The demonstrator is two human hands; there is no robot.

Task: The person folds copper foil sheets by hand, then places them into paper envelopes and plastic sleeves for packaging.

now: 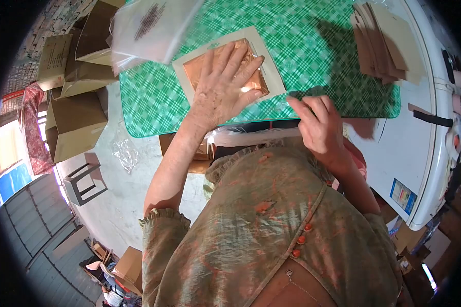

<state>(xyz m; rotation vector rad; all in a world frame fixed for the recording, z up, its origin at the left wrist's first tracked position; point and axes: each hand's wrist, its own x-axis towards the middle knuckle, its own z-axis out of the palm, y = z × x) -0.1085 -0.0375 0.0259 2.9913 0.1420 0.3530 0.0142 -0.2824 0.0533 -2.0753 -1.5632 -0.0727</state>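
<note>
The left hand (225, 84) lies flat and spread, palm down, on a copper-coloured foil sheet (251, 77) that sits on a cream backing card (187, 64), both resting on the green checked tablecloth (302, 46) near the table's front edge. At about four o'clock from that sheet, the right hand (320, 125) pinches the edge of a clear plastic sleeve (279, 102) at the cloth's rim, fingers curled and closed on the film. A stack of brown cards (386, 41) waits at two o'clock, well apart, and a bundle of clear bags (148, 25) overhangs the table at ten o'clock; cardboard boxes (74, 123) stand on the floor at nine o'clock. Judging from this, the work in hand is easing foil and card into the sleeve. To do it well, the flat palm should keep even, light pressure so the foil neither creases nor slips off its card, while the pinching fingers hold the sleeve mouth taut and level with the tabletop.
</note>
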